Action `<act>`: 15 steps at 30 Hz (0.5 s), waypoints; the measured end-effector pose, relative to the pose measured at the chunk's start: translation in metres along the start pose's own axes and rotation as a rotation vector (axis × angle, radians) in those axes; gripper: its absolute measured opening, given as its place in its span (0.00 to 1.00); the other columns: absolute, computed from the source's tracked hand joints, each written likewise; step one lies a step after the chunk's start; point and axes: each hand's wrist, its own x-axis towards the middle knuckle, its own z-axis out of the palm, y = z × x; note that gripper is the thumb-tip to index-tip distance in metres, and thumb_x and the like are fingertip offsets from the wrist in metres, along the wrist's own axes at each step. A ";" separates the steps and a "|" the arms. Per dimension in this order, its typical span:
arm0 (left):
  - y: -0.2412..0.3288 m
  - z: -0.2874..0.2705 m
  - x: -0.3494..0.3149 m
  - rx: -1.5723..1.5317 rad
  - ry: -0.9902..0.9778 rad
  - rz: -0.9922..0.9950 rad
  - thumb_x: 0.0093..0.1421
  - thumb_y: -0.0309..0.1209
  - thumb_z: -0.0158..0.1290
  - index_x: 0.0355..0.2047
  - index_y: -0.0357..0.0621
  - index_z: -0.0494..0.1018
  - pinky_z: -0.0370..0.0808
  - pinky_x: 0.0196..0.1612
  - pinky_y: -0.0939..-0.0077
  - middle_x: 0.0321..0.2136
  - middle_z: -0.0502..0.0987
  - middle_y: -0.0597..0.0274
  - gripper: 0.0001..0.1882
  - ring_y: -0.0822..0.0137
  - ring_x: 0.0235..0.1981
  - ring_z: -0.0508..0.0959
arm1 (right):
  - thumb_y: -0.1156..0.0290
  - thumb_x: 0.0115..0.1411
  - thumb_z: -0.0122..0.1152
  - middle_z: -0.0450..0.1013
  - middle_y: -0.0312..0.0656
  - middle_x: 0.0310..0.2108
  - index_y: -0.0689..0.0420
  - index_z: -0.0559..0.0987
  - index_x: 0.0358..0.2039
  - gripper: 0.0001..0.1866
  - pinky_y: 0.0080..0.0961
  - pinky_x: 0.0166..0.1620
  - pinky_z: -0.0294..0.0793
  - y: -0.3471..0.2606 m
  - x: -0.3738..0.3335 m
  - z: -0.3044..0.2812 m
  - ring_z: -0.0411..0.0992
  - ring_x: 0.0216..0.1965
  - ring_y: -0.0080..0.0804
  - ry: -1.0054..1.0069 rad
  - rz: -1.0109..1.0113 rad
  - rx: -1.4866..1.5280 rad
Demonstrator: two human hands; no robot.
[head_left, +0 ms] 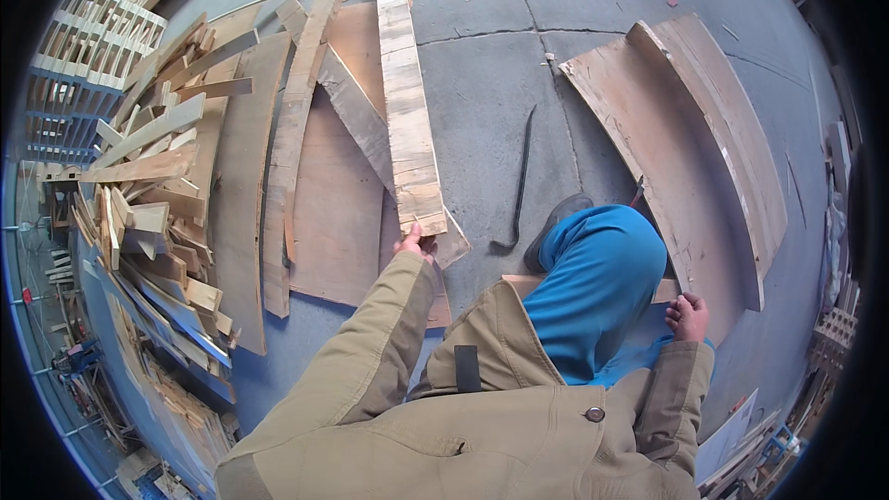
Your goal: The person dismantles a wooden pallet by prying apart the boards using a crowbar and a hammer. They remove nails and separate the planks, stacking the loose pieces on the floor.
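Our left hand (417, 243) is clamped on the near end of a long wooden beam (407, 83), which stretches away ahead of it. Well apart from it, our right hand (687, 317) is curled at the near edge of a plywood panel (639, 125) — we cannot tell whether it grips. A dark crowbar (526, 167) lies on the floor (472, 0), ahead of and between our hands; scrap wood (157, 165) is heaped left of the left hand.

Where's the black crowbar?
In the head view, the black crowbar lies on the floor, right of the pale plank and left of the dark shoe.
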 end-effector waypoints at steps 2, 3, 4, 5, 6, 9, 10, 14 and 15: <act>-0.028 0.032 -0.020 -0.006 0.036 0.004 0.62 0.32 0.64 0.60 0.48 0.64 0.73 0.49 0.36 0.48 0.80 0.54 0.29 0.48 0.45 0.82 | 0.72 0.65 0.60 0.76 0.40 0.32 0.61 0.71 0.52 0.17 0.23 0.26 0.78 -0.001 0.000 0.002 0.75 0.26 0.26 0.003 0.003 0.004; -0.038 0.046 -0.028 -0.032 0.036 0.001 0.62 0.32 0.64 0.60 0.44 0.63 0.73 0.50 0.33 0.49 0.79 0.53 0.29 0.46 0.47 0.81 | 0.72 0.65 0.60 0.76 0.40 0.31 0.61 0.71 0.52 0.17 0.23 0.26 0.78 -0.001 0.000 0.002 0.75 0.26 0.26 -0.001 -0.001 0.005; -0.045 0.056 -0.035 0.021 0.011 -0.024 0.63 0.32 0.64 0.60 0.42 0.63 0.72 0.51 0.33 0.50 0.78 0.51 0.30 0.45 0.49 0.80 | 0.72 0.65 0.59 0.76 0.40 0.31 0.61 0.71 0.52 0.17 0.23 0.26 0.78 -0.001 -0.001 0.002 0.75 0.26 0.26 -0.004 -0.002 0.004; -0.051 0.063 -0.041 0.077 -0.013 -0.049 0.63 0.33 0.64 0.60 0.40 0.62 0.72 0.52 0.32 0.51 0.77 0.50 0.30 0.44 0.51 0.79 | 0.72 0.64 0.59 0.76 0.40 0.31 0.61 0.71 0.52 0.17 0.23 0.26 0.78 -0.001 0.000 0.002 0.75 0.26 0.26 -0.006 -0.001 0.003; -0.054 0.068 -0.044 0.110 -0.014 -0.044 0.64 0.34 0.63 0.61 0.40 0.61 0.73 0.53 0.35 0.53 0.76 0.48 0.31 0.43 0.55 0.77 | 0.72 0.65 0.59 0.76 0.41 0.31 0.60 0.71 0.51 0.16 0.23 0.26 0.78 0.000 0.000 0.001 0.75 0.25 0.27 0.005 0.006 -0.004; -0.055 0.068 -0.044 0.171 -0.067 -0.168 0.66 0.33 0.60 0.58 0.40 0.62 0.66 0.61 0.32 0.58 0.72 0.45 0.26 0.42 0.60 0.73 | 0.72 0.65 0.59 0.76 0.41 0.31 0.59 0.72 0.50 0.14 0.24 0.26 0.78 0.003 0.002 0.000 0.75 0.25 0.27 0.004 0.021 0.020; -0.052 0.065 -0.040 0.361 -0.116 -0.207 0.66 0.32 0.60 0.59 0.40 0.63 0.74 0.55 0.40 0.54 0.75 0.47 0.26 0.44 0.54 0.78 | 0.72 0.65 0.58 0.76 0.41 0.31 0.59 0.73 0.50 0.14 0.24 0.26 0.78 0.004 0.003 -0.001 0.75 0.25 0.27 -0.005 0.015 0.016; -0.054 0.035 -0.028 0.659 -0.096 -0.030 0.62 0.30 0.63 0.61 0.34 0.64 0.80 0.37 0.57 0.47 0.80 0.46 0.31 0.55 0.37 0.84 | 0.72 0.65 0.58 0.76 0.41 0.31 0.59 0.73 0.50 0.14 0.24 0.25 0.78 0.008 0.008 0.000 0.75 0.25 0.27 0.002 0.033 0.009; -0.053 0.027 -0.024 0.723 -0.062 0.049 0.59 0.31 0.65 0.62 0.33 0.63 0.80 0.38 0.58 0.47 0.80 0.44 0.34 0.56 0.38 0.84 | 0.72 0.65 0.58 0.76 0.41 0.31 0.59 0.73 0.50 0.14 0.24 0.25 0.78 0.009 0.010 0.001 0.75 0.25 0.27 0.003 0.034 0.010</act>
